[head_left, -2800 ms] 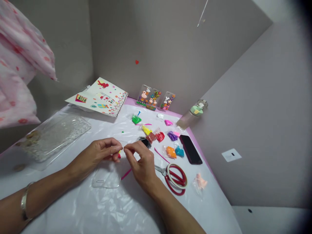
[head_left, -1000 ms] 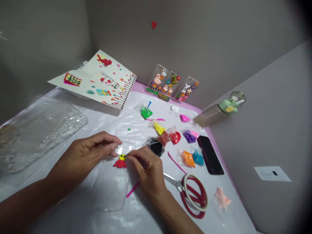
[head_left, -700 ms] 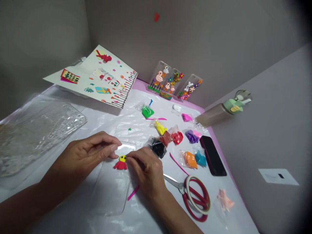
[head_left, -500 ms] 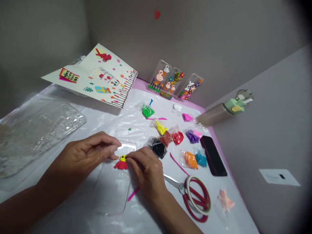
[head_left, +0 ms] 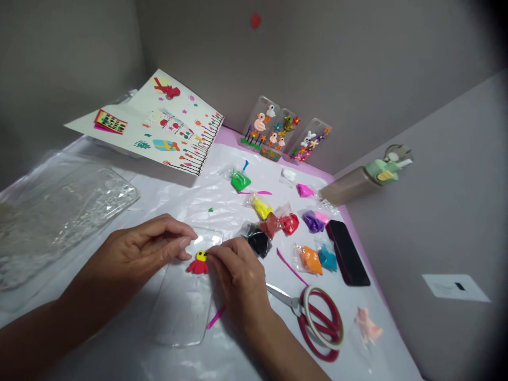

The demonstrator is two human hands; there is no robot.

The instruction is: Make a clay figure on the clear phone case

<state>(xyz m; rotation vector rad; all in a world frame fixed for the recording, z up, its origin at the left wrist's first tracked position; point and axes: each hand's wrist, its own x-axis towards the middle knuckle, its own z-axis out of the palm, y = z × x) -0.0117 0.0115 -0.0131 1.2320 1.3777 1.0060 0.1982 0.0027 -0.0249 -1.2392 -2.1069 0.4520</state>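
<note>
A clear phone case (head_left: pixel 184 312) lies flat on the white-covered table. On its upper part is a small clay figure (head_left: pixel 198 266) with a yellow head, black spots and a red body. My right hand (head_left: pixel 240 278) is pinched at the right side of the yellow head; whatever lies between its fingertips is too small to make out. Just left of the figure, my left hand (head_left: pixel 153 246) hovers over the case's upper left edge, its thumb and fingers apart with nothing between them.
Bagged clay in black (head_left: pixel 259 242), orange (head_left: pixel 311 260) and several other colours lies to the right. Red-handled scissors (head_left: pixel 323 323), a dark phone (head_left: pixel 348 254) and a bottle (head_left: pixel 349 186) are farther right. Decorated cases (head_left: pixel 260 124) lean at the back; a clear tray (head_left: pixel 79 211) lies left.
</note>
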